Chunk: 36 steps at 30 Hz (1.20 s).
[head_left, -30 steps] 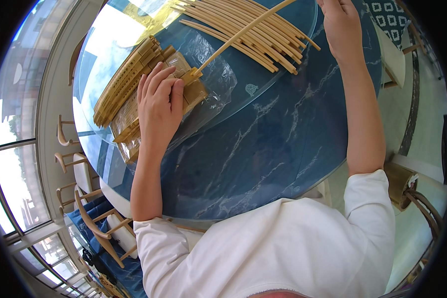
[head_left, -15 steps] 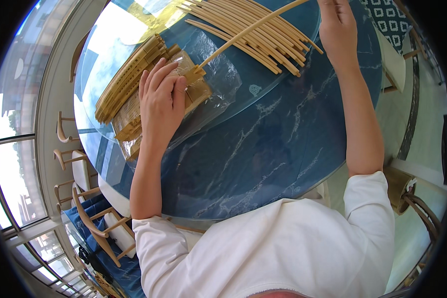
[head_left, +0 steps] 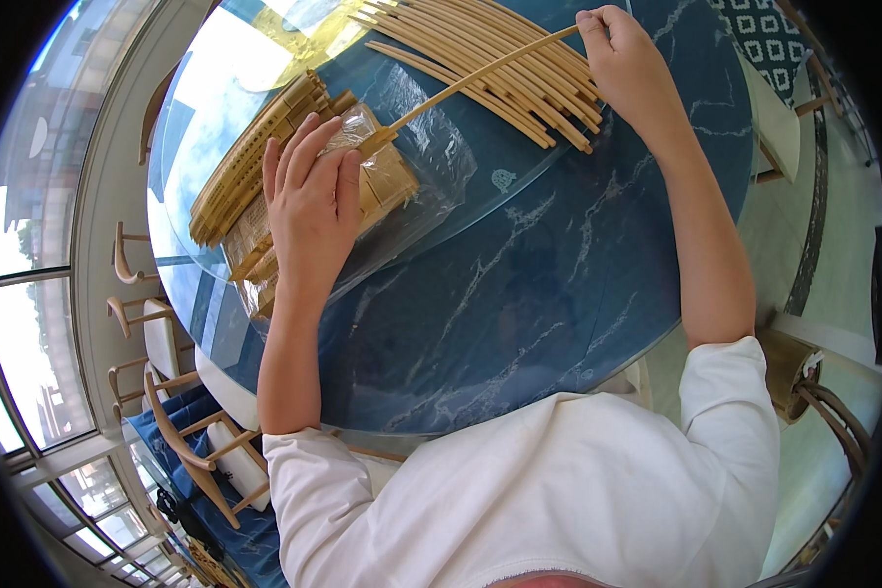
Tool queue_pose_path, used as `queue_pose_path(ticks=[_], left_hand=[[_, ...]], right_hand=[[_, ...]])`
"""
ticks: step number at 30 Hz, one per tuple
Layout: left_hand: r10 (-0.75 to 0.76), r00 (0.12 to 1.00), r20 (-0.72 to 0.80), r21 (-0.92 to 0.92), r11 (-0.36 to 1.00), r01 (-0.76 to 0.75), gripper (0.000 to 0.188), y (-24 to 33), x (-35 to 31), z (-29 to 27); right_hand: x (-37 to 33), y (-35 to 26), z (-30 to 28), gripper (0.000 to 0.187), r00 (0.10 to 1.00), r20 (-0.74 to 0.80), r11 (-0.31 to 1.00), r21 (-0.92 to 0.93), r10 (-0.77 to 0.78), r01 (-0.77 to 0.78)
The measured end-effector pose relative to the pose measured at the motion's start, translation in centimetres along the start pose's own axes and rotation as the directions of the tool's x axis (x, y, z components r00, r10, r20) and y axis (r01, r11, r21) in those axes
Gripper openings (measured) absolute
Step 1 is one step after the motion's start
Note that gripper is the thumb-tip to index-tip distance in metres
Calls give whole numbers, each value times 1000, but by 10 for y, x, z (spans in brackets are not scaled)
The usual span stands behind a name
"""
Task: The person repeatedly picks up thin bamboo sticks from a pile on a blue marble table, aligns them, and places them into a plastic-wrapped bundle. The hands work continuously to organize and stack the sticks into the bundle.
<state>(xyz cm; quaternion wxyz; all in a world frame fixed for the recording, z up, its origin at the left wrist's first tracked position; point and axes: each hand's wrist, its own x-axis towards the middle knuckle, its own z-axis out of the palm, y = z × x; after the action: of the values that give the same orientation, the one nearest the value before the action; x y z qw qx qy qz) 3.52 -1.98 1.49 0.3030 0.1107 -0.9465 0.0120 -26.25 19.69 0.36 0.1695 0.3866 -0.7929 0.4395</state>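
Observation:
A long wooden chopstick [head_left: 480,75] slants across the table, its far upper end pinched between the thumb and fingers of my right hand [head_left: 625,67]. The lower end meets a flat tan strip [head_left: 375,144], perhaps a paper sleeve; whether it goes inside I cannot make out. Beside that strip, my left hand [head_left: 311,201] lies over a stack of similar tan pieces [head_left: 387,183], its fingers stretched out and somewhat apart. What lies under its palm is hidden. Clear plastic wrap [head_left: 436,191] spreads beneath and around the stack.
Several loose chopsticks [head_left: 519,93] lie side by side at the far middle. A thick row of tan folded strips [head_left: 255,157] stands left of my left hand. Beneath is a round blue marbled table [head_left: 500,294] with a glass disc. Wooden chairs [head_left: 201,446] stand at lower left.
My right hand has come down and to the left, toward my left hand, with the chopstick. Less of the chopstick shows between the hands. My left hand has shifted slightly left.

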Motion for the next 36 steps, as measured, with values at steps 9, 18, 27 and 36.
queue_pose_path(ticks=[9,18,27,36], left_hand=[[30,999,-13,44,999,-29,12,7,-1,5],[60,998,-6,79,995,-59,15,13,-4,8],[22,998,59,88,996,-27,25,28,-14,22],[-73,995,64,-200,976,84,18,28,-16,16]], right_hand=[[-17,-18,14,31,990,142,999,-45,-1,7],[-41,-51,26,22,944,24,936,-120,-329,330],[-68,-72,30,26,909,228,871,-280,-348,403],[-68,-75,25,23,893,307,858,-297,-330,419]])
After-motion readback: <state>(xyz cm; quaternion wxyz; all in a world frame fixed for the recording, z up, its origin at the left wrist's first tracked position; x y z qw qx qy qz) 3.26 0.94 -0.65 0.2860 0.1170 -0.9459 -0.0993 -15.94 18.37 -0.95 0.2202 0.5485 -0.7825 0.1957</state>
